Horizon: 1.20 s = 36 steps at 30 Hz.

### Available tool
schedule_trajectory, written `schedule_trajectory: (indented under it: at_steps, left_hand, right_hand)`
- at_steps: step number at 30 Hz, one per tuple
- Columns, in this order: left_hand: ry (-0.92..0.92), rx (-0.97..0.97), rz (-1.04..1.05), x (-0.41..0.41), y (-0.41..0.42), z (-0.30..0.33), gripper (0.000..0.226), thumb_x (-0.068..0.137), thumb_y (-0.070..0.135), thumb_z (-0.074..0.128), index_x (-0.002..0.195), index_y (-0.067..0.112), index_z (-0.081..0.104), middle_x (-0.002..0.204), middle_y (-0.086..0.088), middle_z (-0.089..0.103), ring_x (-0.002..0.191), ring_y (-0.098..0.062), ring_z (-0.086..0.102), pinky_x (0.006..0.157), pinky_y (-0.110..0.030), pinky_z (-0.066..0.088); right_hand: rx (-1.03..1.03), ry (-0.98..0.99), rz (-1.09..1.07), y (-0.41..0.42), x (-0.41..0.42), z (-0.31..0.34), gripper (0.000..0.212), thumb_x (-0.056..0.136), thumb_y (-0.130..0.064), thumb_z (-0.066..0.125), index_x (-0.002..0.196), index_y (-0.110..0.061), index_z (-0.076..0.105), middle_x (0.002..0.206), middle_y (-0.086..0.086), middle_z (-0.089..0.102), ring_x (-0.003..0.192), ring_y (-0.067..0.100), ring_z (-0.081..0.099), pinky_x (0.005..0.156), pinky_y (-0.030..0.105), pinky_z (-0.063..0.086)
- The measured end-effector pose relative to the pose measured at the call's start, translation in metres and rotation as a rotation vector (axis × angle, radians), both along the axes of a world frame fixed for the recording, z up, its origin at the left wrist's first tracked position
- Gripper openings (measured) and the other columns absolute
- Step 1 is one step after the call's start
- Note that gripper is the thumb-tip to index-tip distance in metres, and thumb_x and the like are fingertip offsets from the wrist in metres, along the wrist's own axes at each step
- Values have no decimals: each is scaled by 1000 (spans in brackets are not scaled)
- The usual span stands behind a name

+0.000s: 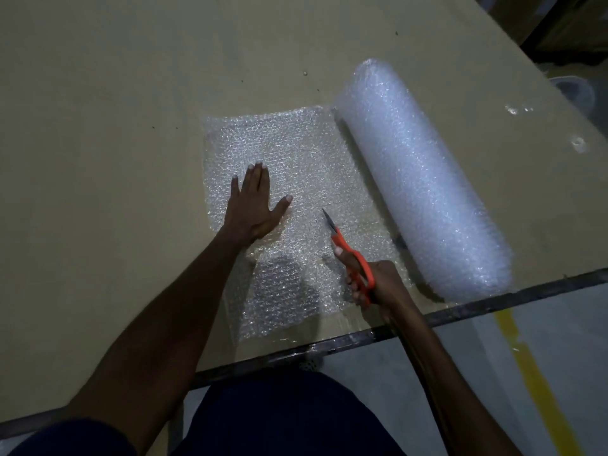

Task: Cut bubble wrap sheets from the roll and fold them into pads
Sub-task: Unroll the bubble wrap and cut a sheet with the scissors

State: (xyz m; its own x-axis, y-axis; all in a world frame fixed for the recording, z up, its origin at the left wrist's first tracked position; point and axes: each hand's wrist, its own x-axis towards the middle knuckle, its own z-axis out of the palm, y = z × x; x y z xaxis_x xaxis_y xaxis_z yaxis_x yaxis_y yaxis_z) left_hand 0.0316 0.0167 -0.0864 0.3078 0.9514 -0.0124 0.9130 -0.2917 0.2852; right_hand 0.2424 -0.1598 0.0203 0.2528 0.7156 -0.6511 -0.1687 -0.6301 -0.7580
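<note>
A thick roll of bubble wrap (418,179) lies on the brown table (98,126), running from the far middle toward the near right edge. An unrolled sheet (296,153) spreads flat to the left of the roll and is still joined to it. My left hand (253,205) presses flat on the sheet, fingers spread. My right hand (378,284) grips orange-handled scissors (348,255) over the sheet's near right part. Their blades point away from me, parallel to the roll.
The table's dark metal front edge (329,347) runs diagonally just in front of me. Beyond it on the right lies grey floor with a yellow line (533,373). A pale container (572,90) sits on the floor past the table's right side.
</note>
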Motion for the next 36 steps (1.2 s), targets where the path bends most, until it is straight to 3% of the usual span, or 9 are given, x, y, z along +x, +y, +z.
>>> schedule_trajectory:
  at_steps: [5, 9, 12, 18, 23, 29, 36]
  left_hand:
    - [24, -10, -13, -13, 12, -9, 94, 97, 74, 16, 159, 4, 4, 168, -13, -2, 155, -25, -4, 124, -50, -3]
    - [29, -16, -12, -16, 11, -13, 94, 97, 74, 16, 159, 5, 3, 168, -11, -4, 155, -24, -5, 124, -51, -2]
    - [11, -12, -13, -15, 11, -11, 94, 97, 74, 16, 159, 5, 4, 168, -12, -2, 155, -25, -3, 124, -51, 0]
    - [13, -2, -4, -14, 10, -13, 93, 98, 72, 18, 159, 4, 5, 168, -14, 1, 155, -26, 0, 124, -52, 2]
    - [5, -1, -4, -15, 9, -12, 92, 98, 72, 18, 159, 3, 5, 167, -14, 1, 155, -26, 0, 124, -51, 0]
    - [3, 2, 0, -15, 9, -12, 92, 98, 72, 17, 159, 4, 4, 168, -14, 0, 155, -25, -1, 124, -51, -2]
    - [6, -6, -1, -16, 8, -11, 94, 96, 73, 15, 159, 4, 2, 168, -13, -2, 155, -25, -3, 124, -51, -3]
  right_hand:
    - [-5, 13, -17, -2, -3, -7, 39, 78, -26, 87, 89, 7, 69, 59, 11, 55, 37, 11, 45, 35, 18, 34]
    - [10, 22, -56, 0, -7, -8, 33, 78, -22, 87, 76, 5, 68, 58, 12, 52, 37, 12, 43, 37, 18, 32]
    - [9, 17, -48, 0, -7, -6, 33, 80, -20, 86, 83, 7, 67, 59, 14, 52, 35, 11, 43, 35, 16, 31]
    - [-19, -33, -27, -6, -6, -3, 35, 79, -26, 87, 77, 2, 66, 57, 11, 55, 36, 11, 43, 35, 17, 31]
    - [19, 16, -66, -2, -10, -2, 32, 81, -17, 84, 87, 7, 63, 56, 13, 52, 33, 10, 42, 34, 15, 31]
    - [12, 16, -71, -1, -11, -3, 33, 79, -22, 86, 73, 2, 64, 55, 10, 50, 36, 11, 42, 35, 17, 31]
    - [18, 8, -61, 7, -12, -6, 33, 77, -20, 88, 76, 3, 65, 58, 13, 50, 35, 12, 41, 36, 16, 30]
